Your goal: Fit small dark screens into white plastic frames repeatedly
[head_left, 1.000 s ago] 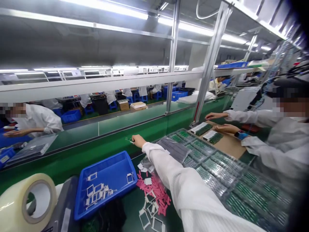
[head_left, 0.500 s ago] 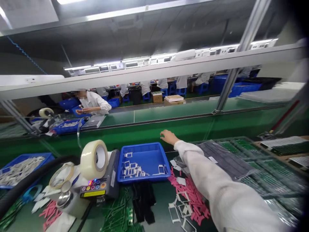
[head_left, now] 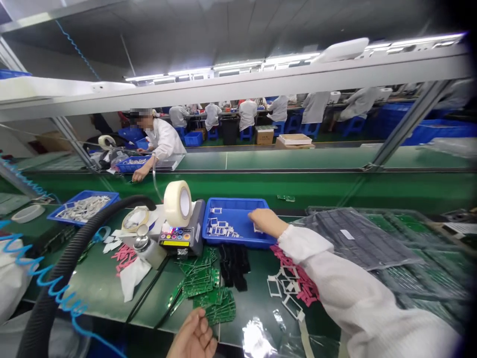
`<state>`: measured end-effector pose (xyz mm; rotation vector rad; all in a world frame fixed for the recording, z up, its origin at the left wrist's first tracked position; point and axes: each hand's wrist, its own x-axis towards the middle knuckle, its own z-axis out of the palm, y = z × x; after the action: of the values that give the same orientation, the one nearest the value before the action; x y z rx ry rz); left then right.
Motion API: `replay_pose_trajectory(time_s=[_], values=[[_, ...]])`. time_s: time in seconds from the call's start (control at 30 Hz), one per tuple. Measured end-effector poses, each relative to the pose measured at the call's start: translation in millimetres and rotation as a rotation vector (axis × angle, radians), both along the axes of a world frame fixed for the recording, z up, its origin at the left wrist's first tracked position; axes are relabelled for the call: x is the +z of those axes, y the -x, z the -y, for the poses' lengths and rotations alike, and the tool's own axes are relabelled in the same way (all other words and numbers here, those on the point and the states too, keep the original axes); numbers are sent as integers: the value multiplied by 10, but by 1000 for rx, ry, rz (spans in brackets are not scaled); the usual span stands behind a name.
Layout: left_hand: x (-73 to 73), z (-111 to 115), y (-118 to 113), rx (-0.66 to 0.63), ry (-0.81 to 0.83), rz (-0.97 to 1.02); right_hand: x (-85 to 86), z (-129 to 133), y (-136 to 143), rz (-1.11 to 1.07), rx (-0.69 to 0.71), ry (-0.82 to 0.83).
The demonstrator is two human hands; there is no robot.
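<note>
My right hand [head_left: 269, 223] reaches over the right side of a blue tray [head_left: 238, 242], fingers bent down and closed around something I cannot make out. White plastic frames [head_left: 222, 228] lie in the tray. At the bottom centre my left hand [head_left: 194, 334] is palm up with curled fingers, just below a pile of green circuit boards [head_left: 218, 304]; whether it holds anything is unclear. Black strips [head_left: 234, 266] lie below the tray. To their right are more white frames [head_left: 286, 286] and pink pieces [head_left: 307, 288].
A tape roll [head_left: 178, 203] stands on a grey device [head_left: 194, 237] beside a metal-topped bottle [head_left: 149, 248]. A black hose [head_left: 74, 248] and blue coiled cord cross the left. Bagged boards [head_left: 417, 248] lie right. A co-worker [head_left: 166, 139] reaches toward the belt where a board [head_left: 285, 198] lies.
My right hand has moved from above the belt edge back to the blue tray. My left hand has come into view. A green board now shows on the belt, and the co-worker's arm has stretched downward.
</note>
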<state>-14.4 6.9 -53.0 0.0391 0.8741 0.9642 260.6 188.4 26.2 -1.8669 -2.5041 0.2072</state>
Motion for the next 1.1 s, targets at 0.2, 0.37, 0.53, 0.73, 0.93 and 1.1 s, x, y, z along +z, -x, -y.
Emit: replay_pose_trajectory(time_s=[0.2, 0.37, 0.53, 0.73, 0.93, 1.1], values=[[163, 103, -181, -195, -265, 100, 362, 959, 493, -261, 227, -148], [228, 131, -333, -134, -407, 180, 30, 1626, 1005, -553, 381, -441], [411, 159, -285, 12, -362, 126, -80, 1899, 1140, -644, 608, -632], [404, 210, -144, 36, -259, 85, -281, 1607, 677, -531, 259, -487], [313, 242, -120, 7, -185, 51, -836, 1046, 247, -328, 70, -323], [293, 212, -111, 16, -206, 67, -1064, 948, 266, -298, 30, -274]])
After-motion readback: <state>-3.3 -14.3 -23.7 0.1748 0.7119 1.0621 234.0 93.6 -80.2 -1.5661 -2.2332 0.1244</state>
